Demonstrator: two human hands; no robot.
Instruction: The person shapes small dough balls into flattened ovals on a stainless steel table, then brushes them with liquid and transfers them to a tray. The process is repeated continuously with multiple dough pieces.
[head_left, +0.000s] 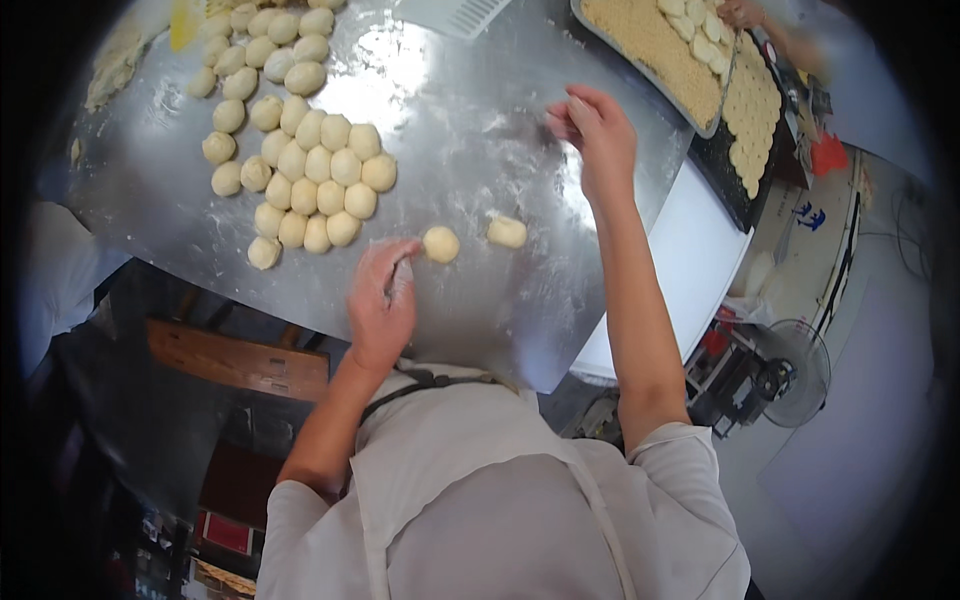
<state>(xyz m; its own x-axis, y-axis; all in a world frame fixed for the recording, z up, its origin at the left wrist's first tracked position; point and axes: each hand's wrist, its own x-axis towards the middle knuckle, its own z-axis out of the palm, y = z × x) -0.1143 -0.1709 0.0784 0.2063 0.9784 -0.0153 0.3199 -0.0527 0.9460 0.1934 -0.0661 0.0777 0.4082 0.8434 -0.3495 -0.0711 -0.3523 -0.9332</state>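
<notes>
My left hand is at the table's near edge, loosely cupped with a gap between thumb and fingers. Its fingertips reach a round, pale dough ball; whether they touch it I cannot tell. A second, longer dough piece lies just right of that ball. Farther out to the right, my right hand hovers over the metal table, its fingers slightly bent and apart, with nothing visible in them. Left of my hands, several dough balls sit packed in rows, and more dough balls continue toward the far left.
At the far right stands a tray of tan crumbs with flat dough pieces, where another person's hand reaches in. Beside it is a dark tray of small rounds. A fan stands lower right, a wooden chair lower left.
</notes>
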